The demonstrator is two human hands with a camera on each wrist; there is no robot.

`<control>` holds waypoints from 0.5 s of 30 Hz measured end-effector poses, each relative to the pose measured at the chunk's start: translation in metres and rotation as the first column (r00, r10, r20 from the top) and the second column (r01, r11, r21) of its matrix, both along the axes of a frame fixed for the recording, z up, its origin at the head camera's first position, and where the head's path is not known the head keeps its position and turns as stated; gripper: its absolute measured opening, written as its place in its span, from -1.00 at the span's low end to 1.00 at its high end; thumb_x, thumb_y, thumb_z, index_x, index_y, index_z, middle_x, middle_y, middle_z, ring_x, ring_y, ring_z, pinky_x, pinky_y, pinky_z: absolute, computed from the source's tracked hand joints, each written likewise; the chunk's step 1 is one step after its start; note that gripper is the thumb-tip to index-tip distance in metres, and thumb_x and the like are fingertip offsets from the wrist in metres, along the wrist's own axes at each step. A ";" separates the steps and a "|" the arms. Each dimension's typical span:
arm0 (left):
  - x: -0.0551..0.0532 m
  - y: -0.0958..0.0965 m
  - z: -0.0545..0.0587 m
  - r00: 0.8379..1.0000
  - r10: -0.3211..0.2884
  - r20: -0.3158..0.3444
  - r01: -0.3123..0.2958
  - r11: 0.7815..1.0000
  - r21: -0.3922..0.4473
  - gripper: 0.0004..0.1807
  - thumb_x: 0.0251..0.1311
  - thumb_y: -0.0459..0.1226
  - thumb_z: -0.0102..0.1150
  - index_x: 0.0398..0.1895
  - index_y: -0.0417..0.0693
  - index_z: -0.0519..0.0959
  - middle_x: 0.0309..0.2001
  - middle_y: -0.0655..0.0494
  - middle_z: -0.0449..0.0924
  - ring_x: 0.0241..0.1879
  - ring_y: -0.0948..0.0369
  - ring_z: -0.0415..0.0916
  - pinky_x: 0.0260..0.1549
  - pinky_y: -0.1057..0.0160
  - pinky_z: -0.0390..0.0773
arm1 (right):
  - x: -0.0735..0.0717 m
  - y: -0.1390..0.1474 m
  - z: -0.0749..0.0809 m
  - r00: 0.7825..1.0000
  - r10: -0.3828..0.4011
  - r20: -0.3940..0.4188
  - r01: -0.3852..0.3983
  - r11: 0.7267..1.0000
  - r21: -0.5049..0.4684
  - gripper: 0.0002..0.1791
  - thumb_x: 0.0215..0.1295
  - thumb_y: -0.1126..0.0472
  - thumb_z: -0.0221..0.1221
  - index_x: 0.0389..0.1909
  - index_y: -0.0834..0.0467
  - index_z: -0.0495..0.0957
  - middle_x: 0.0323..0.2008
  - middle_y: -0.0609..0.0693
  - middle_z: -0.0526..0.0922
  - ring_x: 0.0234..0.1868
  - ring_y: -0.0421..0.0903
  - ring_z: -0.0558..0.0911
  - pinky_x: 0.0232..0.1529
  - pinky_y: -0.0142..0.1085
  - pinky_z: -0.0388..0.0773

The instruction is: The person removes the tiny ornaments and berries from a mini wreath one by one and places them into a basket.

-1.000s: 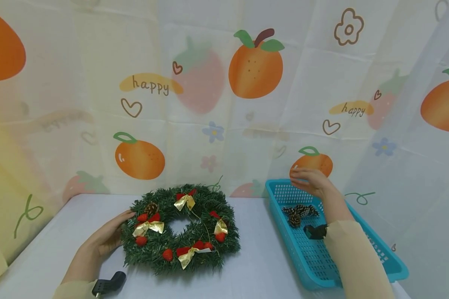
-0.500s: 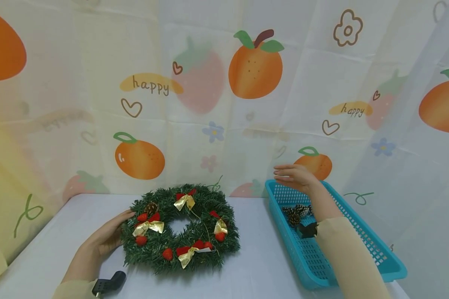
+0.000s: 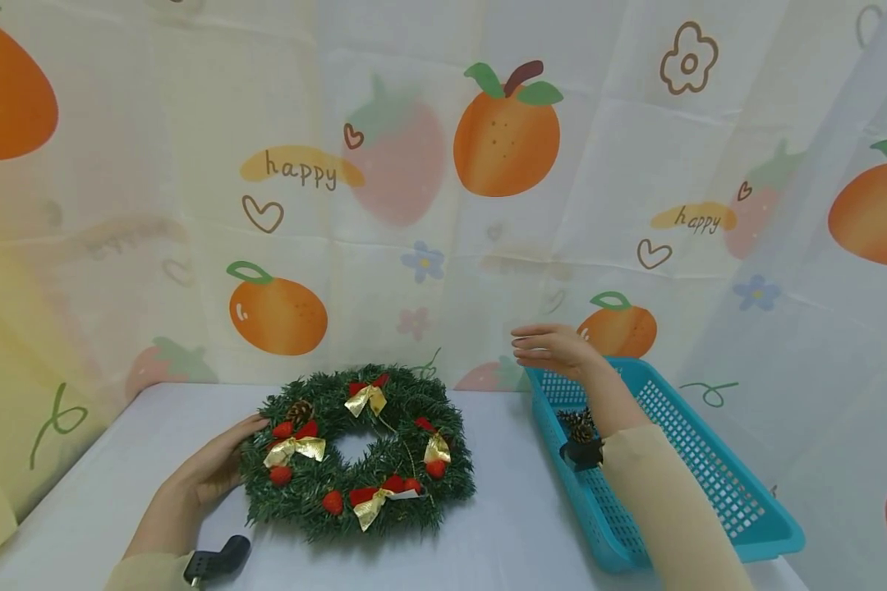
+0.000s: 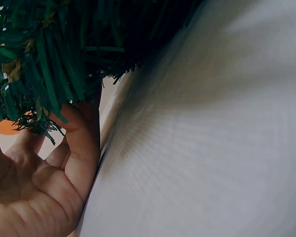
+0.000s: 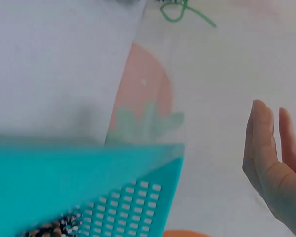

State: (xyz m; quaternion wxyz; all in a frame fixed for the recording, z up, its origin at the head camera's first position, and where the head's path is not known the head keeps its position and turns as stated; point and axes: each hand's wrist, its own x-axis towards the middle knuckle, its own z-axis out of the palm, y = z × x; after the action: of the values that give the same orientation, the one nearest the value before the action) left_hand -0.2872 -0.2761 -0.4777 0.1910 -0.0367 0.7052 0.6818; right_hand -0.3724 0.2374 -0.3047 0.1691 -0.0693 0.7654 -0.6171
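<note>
Head view: the green wreath (image 3: 421, 406) is laid on the bench (image 3: 503, 509), left of the basket (image 3: 582, 525). Its left edge is pinched by the left hand (image 3: 214, 465), the nearer of the hands; the right hand (image 3: 554, 348), fingers straight and unloaded, is raised up and right of it. No long axis is seen in the round form; its bows (image 3: 367, 400) are turned upward.
</note>
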 end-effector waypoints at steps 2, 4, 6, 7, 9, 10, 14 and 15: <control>-0.001 0.000 0.000 1.000 0.002 0.001 -0.002 1.000 -0.002 -0.03 0.44 0.18 -0.20 0.57 0.04 -0.52 0.49 -0.18 -0.90 0.48 -0.39 -0.71 0.42 -0.40 -0.19 | -0.001 -0.007 -0.001 1.000 -0.003 0.003 0.003 1.000 -0.003 -0.45 0.48 0.31 0.03 0.44 0.32 0.23 0.46 0.34 0.22 -0.12 -0.26 0.67 0.17 -0.27 0.62; -0.001 0.000 0.000 1.000 0.001 0.001 -0.001 1.000 -0.001 -0.03 0.44 0.18 -0.19 0.57 0.04 -0.52 0.49 -0.17 -0.91 0.47 -0.39 -0.74 0.42 -0.41 -0.21 | -0.002 -0.014 -0.003 1.000 0.001 0.005 -0.001 1.000 -0.004 -0.46 0.48 0.31 0.04 0.43 0.31 0.26 0.44 0.34 0.26 -0.12 -0.25 0.68 0.17 -0.26 0.62; -0.001 -0.001 -0.001 1.000 0.000 0.003 0.000 1.000 0.005 -0.02 0.44 0.18 -0.20 0.57 0.04 -0.53 0.49 -0.17 -0.91 0.47 -0.38 -0.74 0.42 -0.40 -0.20 | -0.003 -0.022 -0.004 1.000 0.010 0.006 -0.010 1.000 0.003 -0.47 0.47 0.31 0.04 0.42 0.31 0.28 0.43 0.34 0.27 -0.12 -0.23 0.68 0.16 -0.26 0.63; -0.001 -0.001 -0.001 1.000 0.000 0.003 0.000 1.000 0.007 -0.02 0.44 0.18 -0.20 0.57 0.04 -0.53 0.49 -0.18 -0.90 0.48 -0.38 -0.71 0.43 -0.38 -0.17 | -0.003 -0.026 -0.005 1.000 0.015 0.007 -0.015 1.000 0.008 -0.47 0.47 0.31 0.04 0.41 0.31 0.28 0.42 0.34 0.28 -0.09 -0.21 0.67 0.17 -0.25 0.62; -0.001 -0.001 -0.002 1.000 -0.002 0.002 0.002 1.000 0.010 -0.03 0.45 0.17 -0.20 0.56 0.03 -0.54 0.50 -0.20 -0.87 0.50 -0.38 -0.64 0.45 -0.33 -0.05 | -0.004 -0.034 -0.004 0.999 0.030 0.014 -0.030 0.999 0.011 -0.48 0.47 0.32 0.04 0.41 0.30 0.29 0.42 0.33 0.29 0.04 -0.09 0.66 0.20 -0.23 0.61; -0.002 -0.002 -0.003 1.000 -0.003 0.001 0.003 1.000 0.010 -0.03 0.45 0.17 -0.21 0.56 0.03 -0.55 0.51 -0.22 -0.84 0.52 -0.37 -0.56 0.45 -0.27 0.05 | -0.004 -0.037 -0.004 0.999 0.038 0.015 -0.038 0.999 0.012 -0.48 0.47 0.32 0.03 0.41 0.30 0.28 0.42 0.33 0.28 0.11 -0.02 0.64 0.21 -0.22 0.60; -0.002 -0.002 -0.003 1.000 -0.007 0.000 0.007 1.000 0.005 -0.05 0.46 0.17 -0.23 0.56 0.03 -0.55 0.53 -0.23 -0.78 0.54 -0.36 -0.46 0.44 -0.19 0.19 | -0.003 -0.051 0.000 0.997 0.068 0.019 -0.068 0.998 -0.009 -0.47 0.47 0.33 0.02 0.42 0.29 0.27 0.43 0.31 0.27 0.33 0.17 0.48 0.30 -0.16 0.53; -0.002 -0.001 -0.003 1.000 -0.007 0.000 0.007 1.000 0.003 -0.05 0.46 0.17 -0.23 0.56 0.04 -0.54 0.53 -0.22 -0.78 0.54 -0.36 -0.46 0.44 -0.20 0.18 | -0.002 -0.054 0.000 0.997 0.074 0.015 -0.074 0.997 -0.014 -0.47 0.47 0.33 0.02 0.42 0.29 0.28 0.42 0.32 0.28 0.28 0.15 0.51 0.30 -0.16 0.52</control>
State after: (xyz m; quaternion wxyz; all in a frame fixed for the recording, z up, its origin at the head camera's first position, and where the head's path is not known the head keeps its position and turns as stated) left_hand -0.2896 -0.2775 -0.4811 0.1935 -0.0340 0.7045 0.6820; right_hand -0.3748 0.1830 -0.3043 0.1973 -0.0939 0.7569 -0.6159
